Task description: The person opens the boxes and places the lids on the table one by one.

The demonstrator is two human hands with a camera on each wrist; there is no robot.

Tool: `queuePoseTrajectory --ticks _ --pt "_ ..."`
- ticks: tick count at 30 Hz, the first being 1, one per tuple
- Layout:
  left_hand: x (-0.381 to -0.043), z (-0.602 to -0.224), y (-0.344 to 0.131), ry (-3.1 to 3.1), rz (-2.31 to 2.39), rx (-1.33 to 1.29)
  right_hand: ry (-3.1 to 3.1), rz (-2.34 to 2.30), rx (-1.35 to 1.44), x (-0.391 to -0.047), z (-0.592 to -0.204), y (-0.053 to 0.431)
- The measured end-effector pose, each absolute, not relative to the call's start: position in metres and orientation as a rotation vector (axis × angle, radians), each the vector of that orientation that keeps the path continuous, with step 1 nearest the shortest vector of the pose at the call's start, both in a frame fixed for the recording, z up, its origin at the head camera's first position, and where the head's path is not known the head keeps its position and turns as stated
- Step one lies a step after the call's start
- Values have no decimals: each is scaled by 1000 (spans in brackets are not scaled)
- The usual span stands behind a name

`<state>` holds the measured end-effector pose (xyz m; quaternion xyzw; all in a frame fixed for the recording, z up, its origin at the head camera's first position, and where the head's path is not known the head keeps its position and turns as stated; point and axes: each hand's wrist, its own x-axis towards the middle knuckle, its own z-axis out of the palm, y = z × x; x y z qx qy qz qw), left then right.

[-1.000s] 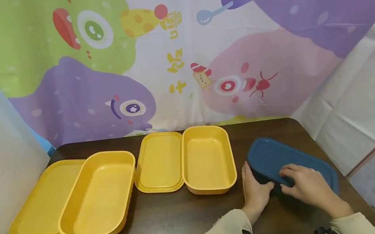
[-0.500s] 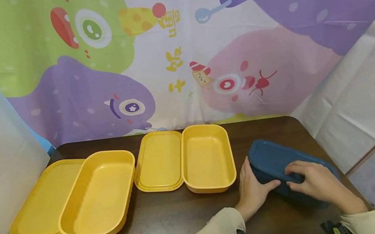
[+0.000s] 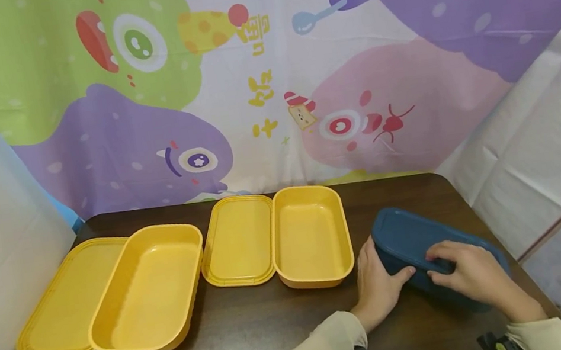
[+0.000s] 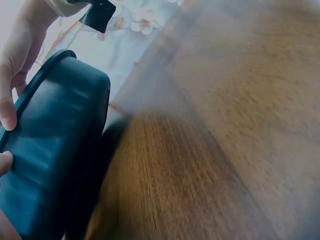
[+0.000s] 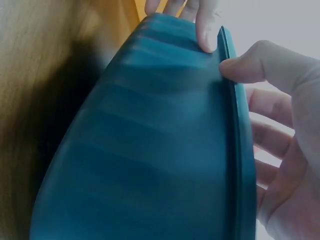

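A blue rectangular food container (image 5: pixel 140 135) with its lid (image 3: pixel 412 234) on stands at the right of the table, its near side tipped toward the person. My left hand (image 3: pixel 379 284) grips the container's left end, with the thumb on the near wall and the fingers round the corner. At the middle of the near edge, my right hand (image 3: pixel 475 276) pinches the lid's rim. In the right wrist view its thumb presses under the rim, and the other fingers lie over the lid's top. The inside of the container is hidden.
Left of the hands stands a small yellow container (image 3: pixel 311 236) beside its yellow lid (image 3: pixel 238 240). A larger yellow container (image 3: pixel 148 289) overlaps another yellow lid (image 3: pixel 69 303) farther left. A cartoon-printed curtain (image 3: pixel 267 159) hangs behind the brown table (image 3: pixel 260 333).
Over the last second the blue container has tipped so that more of its near wall shows. Both hands have shifted slightly with it. The yellow things have stayed put.
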<state>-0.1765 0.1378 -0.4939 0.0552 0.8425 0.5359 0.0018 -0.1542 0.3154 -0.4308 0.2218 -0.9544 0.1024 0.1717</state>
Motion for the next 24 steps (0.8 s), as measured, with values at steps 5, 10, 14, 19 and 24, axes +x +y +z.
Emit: queuePoseTrajectory --ticks 5,10,14,19,24 --pt "-172 -488 139 2660 1715 200 -2688 401 603 -154 -426 318" --pt "-170 -484 138 2656 1758 199 -2738 499 601 -155 -422 320" --pt "-172 -482 136 2686 1734 200 -2751 516 600 -156 -422 320" --pt "-178 -479 132 2679 1689 177 -2749 492 593 -158 -424 318" --pt "-179 -477 132 2637 1634 139 -2697 384 584 -153 -434 314"
